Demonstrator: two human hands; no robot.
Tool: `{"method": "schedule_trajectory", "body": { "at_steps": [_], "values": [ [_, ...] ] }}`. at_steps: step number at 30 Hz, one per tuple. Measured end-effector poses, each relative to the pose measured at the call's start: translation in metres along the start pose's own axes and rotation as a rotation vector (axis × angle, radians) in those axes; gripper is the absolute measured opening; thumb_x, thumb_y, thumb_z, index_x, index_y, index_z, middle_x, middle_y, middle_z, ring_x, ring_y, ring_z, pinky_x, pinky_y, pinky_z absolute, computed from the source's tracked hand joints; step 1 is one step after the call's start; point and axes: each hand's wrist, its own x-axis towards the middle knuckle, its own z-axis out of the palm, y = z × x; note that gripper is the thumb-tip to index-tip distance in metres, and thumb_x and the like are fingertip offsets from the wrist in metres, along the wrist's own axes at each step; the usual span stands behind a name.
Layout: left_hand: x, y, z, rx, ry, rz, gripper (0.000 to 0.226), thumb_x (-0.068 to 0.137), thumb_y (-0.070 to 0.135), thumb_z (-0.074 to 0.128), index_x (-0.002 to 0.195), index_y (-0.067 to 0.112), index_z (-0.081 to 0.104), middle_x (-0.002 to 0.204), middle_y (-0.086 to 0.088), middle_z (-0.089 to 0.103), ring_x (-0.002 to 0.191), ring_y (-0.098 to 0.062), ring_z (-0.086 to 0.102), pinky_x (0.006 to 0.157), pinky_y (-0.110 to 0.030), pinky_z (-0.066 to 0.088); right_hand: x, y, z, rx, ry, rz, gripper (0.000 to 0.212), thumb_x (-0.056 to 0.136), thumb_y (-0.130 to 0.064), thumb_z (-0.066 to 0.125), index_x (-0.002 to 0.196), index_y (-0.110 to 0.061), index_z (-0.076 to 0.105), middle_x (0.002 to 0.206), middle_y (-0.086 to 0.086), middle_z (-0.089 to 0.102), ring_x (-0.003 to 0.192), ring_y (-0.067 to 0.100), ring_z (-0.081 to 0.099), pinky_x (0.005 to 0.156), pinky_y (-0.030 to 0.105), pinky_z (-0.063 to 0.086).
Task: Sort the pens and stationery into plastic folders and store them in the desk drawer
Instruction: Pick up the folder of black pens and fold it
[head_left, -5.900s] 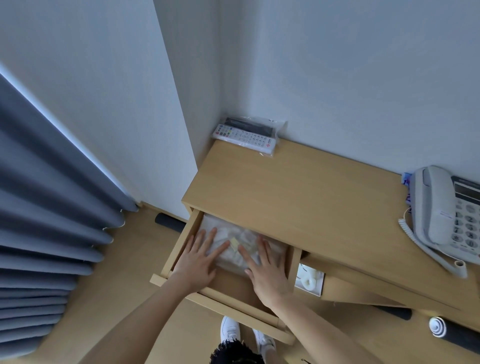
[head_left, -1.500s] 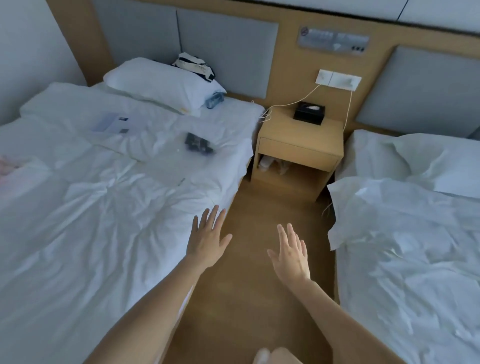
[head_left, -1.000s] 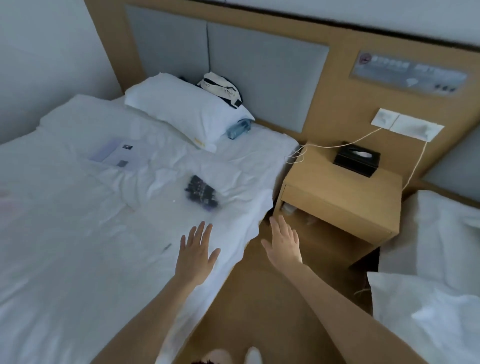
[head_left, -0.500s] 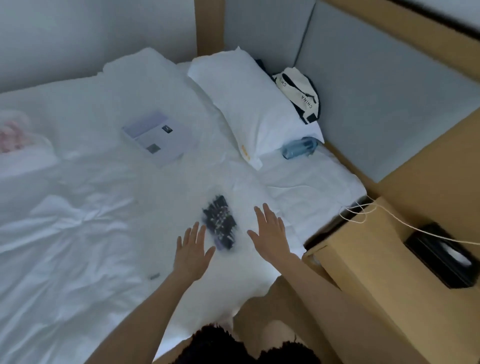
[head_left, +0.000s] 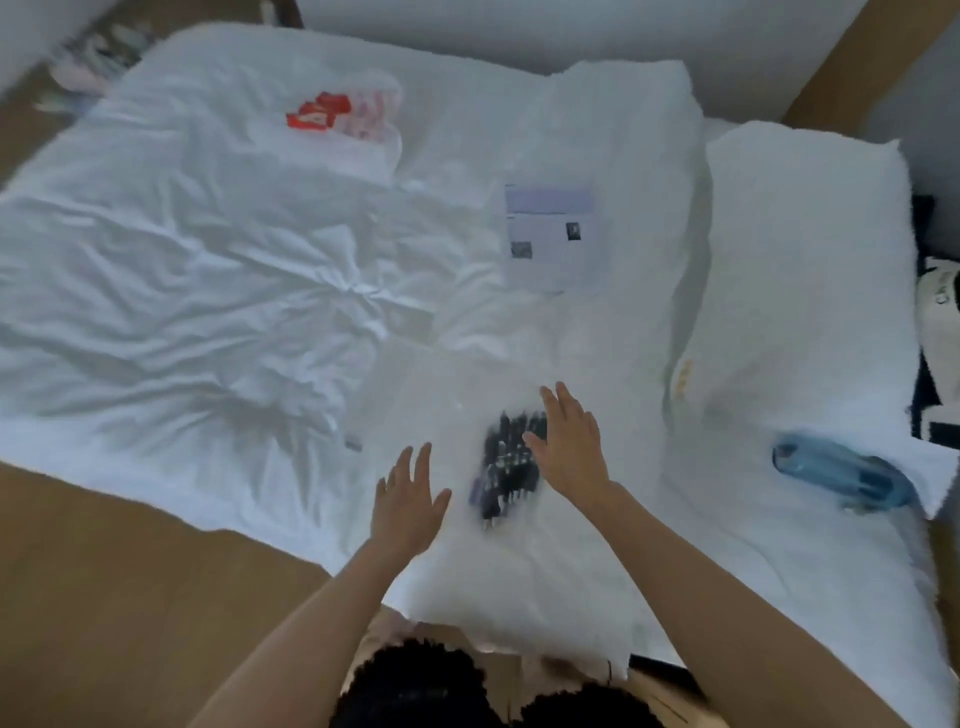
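Head view is showing a dark bundle of black pens (head_left: 508, 462), blurred and possibly inside a clear plastic folder, lying on the rumpled white bed sheet (head_left: 208, 291). The left hand (head_left: 408, 506) and right hand (head_left: 571, 449) are reaching with fingers spread, holding nothing, the right just beside the bundle.

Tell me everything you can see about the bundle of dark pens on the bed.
The pens form a dark, black-and-purplish cluster with small light specks, lying side by side on the white sheet near the bed's edge. They seem to be inside a clear plastic folder, but blur hides its outline. The cluster lies flat, between the two open hands: the right hand overlaps its right edge, while the left hand stays apart. Single pens cannot be counted.
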Motion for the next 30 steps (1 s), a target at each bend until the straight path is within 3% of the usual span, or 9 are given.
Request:
{"method": "schedule_trajectory", "body": {
  "at_steps": [3,11,13,16,19,21,23,28,30],
  "values": [
    [-0.017,0.016,0.025,-0.183,0.031,-0.171,0.068,0.099,0.043,0.036,0.151,0.019,-0.001,0.158,-0.006,0.003,0.135,-0.026,0.036,0.11,-0.038,0.032,0.021,0.017,0.006,-0.011,-0.016,-0.086,0.064,0.099,-0.034,0.043,0.15,-0.014,0.011,0.159,0.008,0.006,0.145,0.024,0.013,0.117,0.039,0.013],
    [-0.025,0.032,0.085,-0.248,0.106,-0.316,0.07,0.098,0.046,0.036,0.151,0.02,-0.003,0.156,-0.005,0.009,0.118,-0.022,0.054,0.096,-0.032,0.046,0.074,0.037,0.049,0.027,-0.058,-0.239,0.066,0.097,-0.033,0.048,0.149,-0.009,0.016,0.157,0.013,0.014,0.144,0.026,0.016,0.117,0.041,0.018],
    [-0.022,0.034,0.096,-0.333,0.126,-0.383,0.07,0.098,0.043,0.038,0.151,0.017,-0.001,0.152,-0.006,0.02,0.114,-0.021,0.057,0.094,-0.028,0.046,0.087,0.037,0.058,0.036,-0.058,-0.279,0.067,0.096,-0.033,0.049,0.148,-0.007,0.017,0.156,0.014,0.017,0.144,0.027,0.018,0.116,0.042,0.02],
    [-0.014,0.039,0.108,-0.705,0.15,-0.471,0.073,0.097,0.03,0.05,0.15,0.012,0.003,0.144,-0.006,0.04,0.117,-0.021,0.054,0.097,-0.03,0.044,0.102,0.036,0.068,0.047,-0.071,-0.283,0.07,0.096,-0.035,0.05,0.148,-0.004,0.016,0.154,0.015,0.024,0.141,0.028,0.024,0.115,0.042,0.023],
    [-0.007,0.043,0.112,-0.952,0.138,-0.558,0.076,0.094,0.02,0.056,0.15,0.013,0.005,0.138,-0.005,0.049,0.107,-0.015,0.056,0.076,-0.017,0.047,0.11,0.037,0.074,0.07,-0.119,-0.212,0.071,0.095,-0.037,0.05,0.148,-0.006,0.016,0.148,0.015,0.035,0.136,0.03,0.033,0.111,0.045,0.028],
    [-0.004,0.045,0.114,-1.005,0.132,-0.591,0.072,0.095,0.018,0.055,0.15,0.014,0.009,0.133,-0.003,0.054,0.099,-0.01,0.054,0.059,-0.008,0.044,0.111,0.039,0.077,0.071,-0.131,-0.208,0.068,0.096,-0.037,0.048,0.148,-0.006,0.018,0.147,0.014,0.037,0.135,0.03,0.035,0.111,0.043,0.03],
    [-0.001,0.047,0.113,-1.029,0.131,-0.617,0.067,0.095,0.017,0.055,0.15,0.014,0.015,0.128,-0.002,0.057,0.097,-0.009,0.053,0.053,-0.005,0.042,0.112,0.042,0.077,0.064,-0.115,-0.227,0.064,0.096,-0.034,0.049,0.147,-0.007,0.021,0.146,0.015,0.037,0.134,0.03,0.037,0.11,0.042,0.032],
    [0.004,0.046,0.11,-1.016,0.156,-0.639,0.061,0.094,0.017,0.056,0.147,0.011,0.027,0.115,-0.001,0.062,0.094,-0.009,0.053,0.06,-0.009,0.041,0.117,0.049,0.071,0.028,-0.15,-0.184,0.067,0.095,-0.033,0.051,0.147,-0.005,0.019,0.149,0.014,0.03,0.137,0.029,0.031,0.109,0.043,0.031],
    [0.005,0.046,0.108,-1.027,0.17,-0.639,0.06,0.094,0.017,0.057,0.146,0.011,0.028,0.105,0.002,0.06,0.091,-0.01,0.054,0.055,-0.008,0.04,0.118,0.051,0.07,0.003,-0.175,-0.171,0.068,0.094,-0.033,0.053,0.147,-0.006,0.019,0.15,0.013,0.029,0.137,0.029,0.03,0.108,0.044,0.032]
  ]
}}
